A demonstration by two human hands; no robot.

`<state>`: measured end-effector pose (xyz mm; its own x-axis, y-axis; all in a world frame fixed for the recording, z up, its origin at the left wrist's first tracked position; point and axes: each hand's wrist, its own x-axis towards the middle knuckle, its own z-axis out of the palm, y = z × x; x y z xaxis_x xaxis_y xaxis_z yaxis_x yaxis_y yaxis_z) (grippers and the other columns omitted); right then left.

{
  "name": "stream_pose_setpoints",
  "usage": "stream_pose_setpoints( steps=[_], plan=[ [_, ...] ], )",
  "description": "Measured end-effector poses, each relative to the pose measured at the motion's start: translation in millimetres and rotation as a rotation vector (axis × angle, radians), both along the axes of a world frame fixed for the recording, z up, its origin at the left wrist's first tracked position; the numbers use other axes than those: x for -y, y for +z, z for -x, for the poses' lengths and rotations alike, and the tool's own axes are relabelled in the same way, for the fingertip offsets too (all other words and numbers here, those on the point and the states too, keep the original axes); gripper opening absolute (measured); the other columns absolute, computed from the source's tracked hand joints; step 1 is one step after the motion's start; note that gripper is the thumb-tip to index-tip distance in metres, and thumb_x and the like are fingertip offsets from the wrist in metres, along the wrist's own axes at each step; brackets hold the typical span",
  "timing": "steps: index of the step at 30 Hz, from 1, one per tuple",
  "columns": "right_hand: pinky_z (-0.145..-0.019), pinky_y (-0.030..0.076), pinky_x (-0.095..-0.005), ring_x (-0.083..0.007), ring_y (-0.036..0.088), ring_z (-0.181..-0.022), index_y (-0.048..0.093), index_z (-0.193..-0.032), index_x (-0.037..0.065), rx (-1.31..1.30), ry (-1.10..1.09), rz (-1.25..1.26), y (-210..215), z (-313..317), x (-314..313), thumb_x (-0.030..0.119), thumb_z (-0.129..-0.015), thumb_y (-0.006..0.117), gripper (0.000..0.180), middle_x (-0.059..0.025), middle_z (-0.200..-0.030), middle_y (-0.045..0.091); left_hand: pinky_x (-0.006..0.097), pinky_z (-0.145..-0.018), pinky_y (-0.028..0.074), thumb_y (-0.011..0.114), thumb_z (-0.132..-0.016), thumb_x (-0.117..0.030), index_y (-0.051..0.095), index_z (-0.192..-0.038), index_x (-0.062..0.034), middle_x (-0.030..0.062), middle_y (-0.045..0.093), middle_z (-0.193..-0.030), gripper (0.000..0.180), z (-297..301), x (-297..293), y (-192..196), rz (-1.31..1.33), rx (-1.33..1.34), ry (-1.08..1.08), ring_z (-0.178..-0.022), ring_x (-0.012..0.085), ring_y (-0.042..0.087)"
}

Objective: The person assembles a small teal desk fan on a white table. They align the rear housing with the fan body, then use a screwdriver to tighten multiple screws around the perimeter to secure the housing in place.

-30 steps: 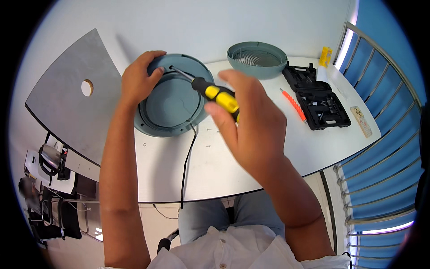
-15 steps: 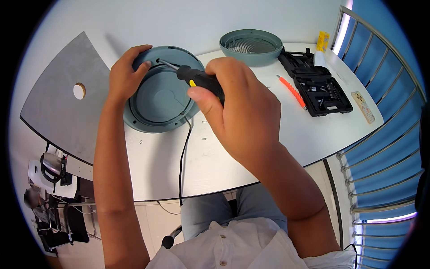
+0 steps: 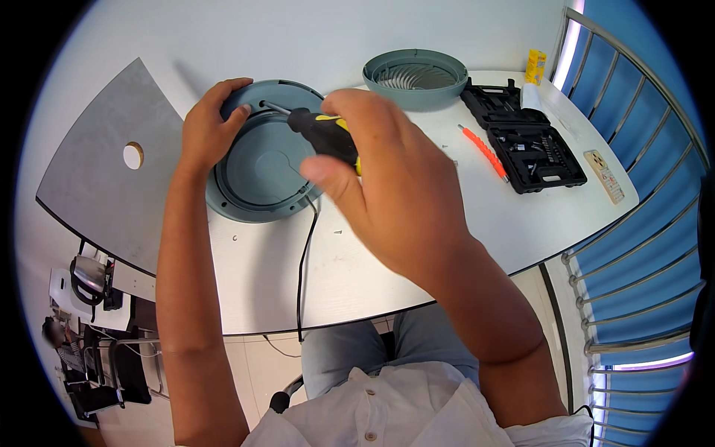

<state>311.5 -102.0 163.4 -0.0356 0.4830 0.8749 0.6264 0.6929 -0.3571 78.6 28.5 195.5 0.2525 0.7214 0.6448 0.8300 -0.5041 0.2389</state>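
My left hand (image 3: 211,125) grips the upper left rim of a round grey-green plastic housing (image 3: 249,212), thumb on its inside face and fingers over the outer edge. In my right hand (image 3: 406,182) is a black-and-yellow screwdriver (image 3: 319,132), its handle between thumb and fingers. The shaft slants up and left, its tip at a hole near the top of the housing. Whether a screw sits in that hole cannot be made out. A black cable (image 3: 302,261) runs from the housing's lower edge over the table's front edge.
Small screws (image 3: 338,232) lie on the white table (image 3: 298,309). At the back stands a matching round grille part (image 3: 417,97). To the right are an open black tool case (image 3: 532,156), an orange flexible shaft (image 3: 485,154), a remote control (image 3: 604,176) and a yellow box (image 3: 535,67).
The screwdriver handle has turned, its yellow marking now showing along the top. My right thumb and fingers have shifted around it. My left hand and the housing stay nearly in place.
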Motion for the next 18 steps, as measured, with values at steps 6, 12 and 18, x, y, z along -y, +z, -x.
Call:
stream_pose_setpoints(
  steps=[6,12,18],
  plan=[
    [-0.056,0.046,-0.0307,-0.0216,0.057,-0.068,0.057,-0.099,0.009,0.026,0.009,-0.114,-5.5,5.3,-1.3,0.013,-0.069,0.074,0.034,-0.0036,-0.089,0.051,0.031,-0.085,0.046,0.058,-0.078,-0.016,0.060,-0.114,-0.0150,0.0049,0.064,-0.109,0.036,-2.5,0.4,0.6,0.002,-0.010,0.021,-0.098,0.0223,0.061],
    [-0.050,0.043,-0.0292,-0.0201,0.053,-0.059,0.060,-0.098,0.011,0.087,-0.151,0.045,-2.7,-2.7,-1.1,0.020,-0.070,0.074,0.033,-0.0035,-0.075,0.048,0.031,-0.085,0.046,0.058,-0.078,-0.015,0.060,-0.114,-0.0145,0.0052,0.064,-0.109,0.036,-1.7,3.0,1.2,0.029,0.022,0.011,-0.097,0.0222,0.061],
    [-0.054,0.045,-0.0314,-0.0222,0.055,-0.062,0.055,-0.099,0.009,0.014,-0.031,-0.187,-9.5,0.4,-7.2,0.021,-0.072,0.073,0.035,-0.0060,-0.083,0.051,0.030,-0.085,0.046,0.058,-0.078,-0.015,0.060,-0.113,-0.0139,0.0056,0.064,-0.108,0.035,-1.5,1.7,0.7,0.014,0.027,-0.017,-0.097,0.0223,0.061]
  ],
)
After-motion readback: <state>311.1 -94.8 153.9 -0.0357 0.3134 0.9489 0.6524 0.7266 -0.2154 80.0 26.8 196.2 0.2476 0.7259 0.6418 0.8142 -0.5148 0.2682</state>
